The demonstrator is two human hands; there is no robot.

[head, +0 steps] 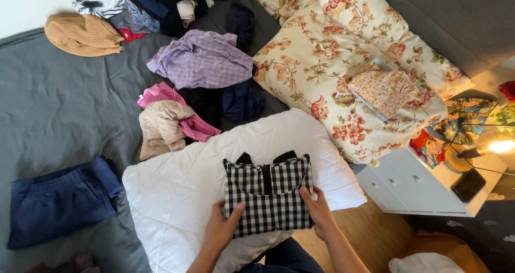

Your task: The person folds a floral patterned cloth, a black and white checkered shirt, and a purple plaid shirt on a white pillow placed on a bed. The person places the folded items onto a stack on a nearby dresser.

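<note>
Head view looks down on a grey bed sheet (53, 107), then a quilted white pillow (177, 192). On it lies a folded black-and-white gingham top (268, 195), square, with black straps. Left hand (222, 227) and right hand (319, 211) clasp its lower corners; forearms are cut off.

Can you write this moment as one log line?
left hand: holds checked top | right hand: holds it too | top on white pillow
</note>
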